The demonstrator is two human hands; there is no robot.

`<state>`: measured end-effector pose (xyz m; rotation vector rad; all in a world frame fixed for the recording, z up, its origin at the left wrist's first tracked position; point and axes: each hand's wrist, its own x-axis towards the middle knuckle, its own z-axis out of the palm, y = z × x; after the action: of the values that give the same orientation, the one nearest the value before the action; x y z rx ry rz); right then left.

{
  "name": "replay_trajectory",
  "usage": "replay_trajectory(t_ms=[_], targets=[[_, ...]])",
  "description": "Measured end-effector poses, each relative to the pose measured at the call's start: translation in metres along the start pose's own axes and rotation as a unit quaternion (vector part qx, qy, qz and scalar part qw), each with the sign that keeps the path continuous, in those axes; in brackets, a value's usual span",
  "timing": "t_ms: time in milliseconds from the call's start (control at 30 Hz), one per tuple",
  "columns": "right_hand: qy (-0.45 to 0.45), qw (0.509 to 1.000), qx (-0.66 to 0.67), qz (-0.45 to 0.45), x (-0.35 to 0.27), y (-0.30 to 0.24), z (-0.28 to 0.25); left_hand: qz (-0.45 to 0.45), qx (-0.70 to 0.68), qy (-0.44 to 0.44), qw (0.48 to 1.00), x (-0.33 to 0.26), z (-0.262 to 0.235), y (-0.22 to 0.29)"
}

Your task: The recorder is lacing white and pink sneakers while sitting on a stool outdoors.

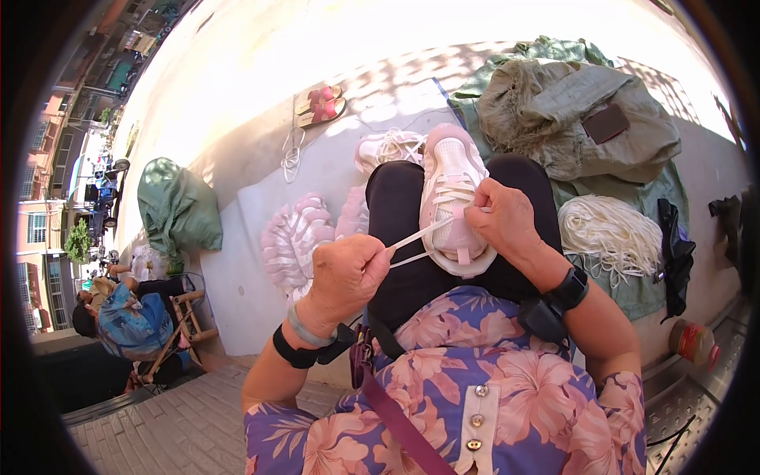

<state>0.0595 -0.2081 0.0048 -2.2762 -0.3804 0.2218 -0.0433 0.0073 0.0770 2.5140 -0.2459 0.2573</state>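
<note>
A pink and white sneaker (pixel 455 170) rests on my lap between my dark-trousered knees, its toe pointing away from me. White lacing crosses its upper part. My left hand (pixel 348 273) is closed on a white shoelace (pixel 419 235), which is drawn out taut to the left of the shoe. A second strand runs below it, back to the shoe's collar. At the shoe's right side, by the tongue, my right hand (pixel 507 222) pinches the lace with thumb and forefinger; its fingertips partly hide the eyelets there.
Several pink and white shoes (pixel 297 237) lie on a pale sheet (pixel 245 261) to the left. On the right are a bundle of white laces (pixel 609 233) and a large grey-green sack (pixel 578 119). Pink slippers (pixel 322 107) lie ahead. Another person (pixel 134 317) sits far left beside a green sack (pixel 178 206).
</note>
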Motion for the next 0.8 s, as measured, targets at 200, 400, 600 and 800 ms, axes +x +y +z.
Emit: replay_trajectory(t_ms=[200, 400, 600, 800], targets=[[0.038, 0.999, 0.012, -0.035, -0.001, -0.001, 0.006, -0.140, -0.128, -0.034, 0.981, -0.002, -0.014, -0.011], [0.046, 0.995, 0.085, -0.029, 0.000, -0.001, 0.002, -0.184, -0.127, -0.040, 0.974, -0.007, -0.032, -0.035], [0.048, 0.969, -0.053, -0.235, 0.011, 0.011, -0.005, -0.271, -0.039, 0.014, 0.962, -0.026, -0.043, -0.102], [0.018, 0.952, -0.061, -0.300, 0.022, 0.018, -0.008, -0.013, 0.183, 0.060, 0.981, -0.010, 0.019, -0.083]])
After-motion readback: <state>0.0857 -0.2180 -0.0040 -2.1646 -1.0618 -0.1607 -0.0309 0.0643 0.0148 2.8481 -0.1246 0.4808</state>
